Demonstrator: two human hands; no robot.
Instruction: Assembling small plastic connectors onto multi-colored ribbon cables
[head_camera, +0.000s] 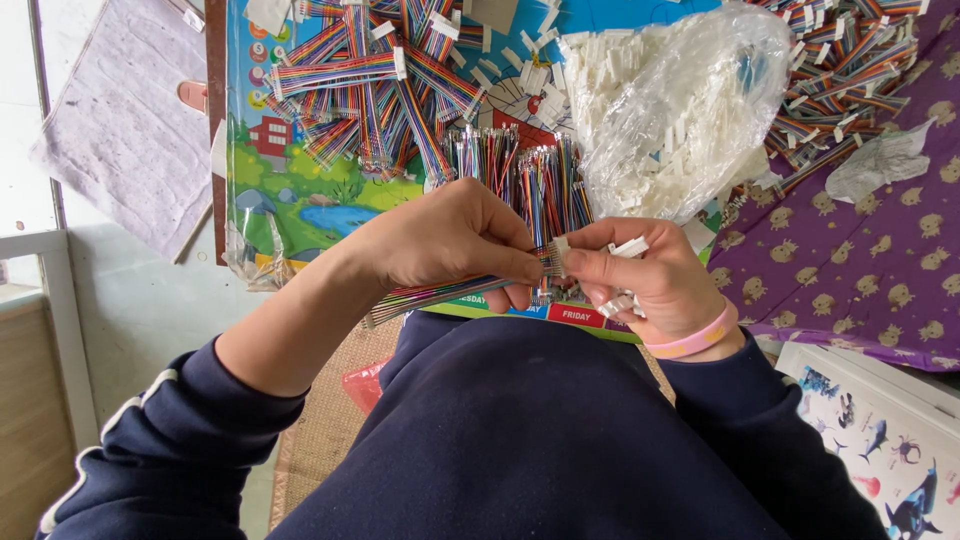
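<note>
L hand (450, 245) pinches the ribbon cable (430, 293), which trails to 8 o'clock, its end meeting a white plug (560, 250) pinched by R hand (645, 280) w/ spare plugs in palm, bag (680, 110) at 12.

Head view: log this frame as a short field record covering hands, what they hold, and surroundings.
left hand: pinches a rainbow ribbon cable near its end
right hand: holds small white connectors against the cable end
wrist: pink band
ahead: pile of ribbon cables, clear bag of white connectors
surface: illustrated board, purple patterned cloth
</note>
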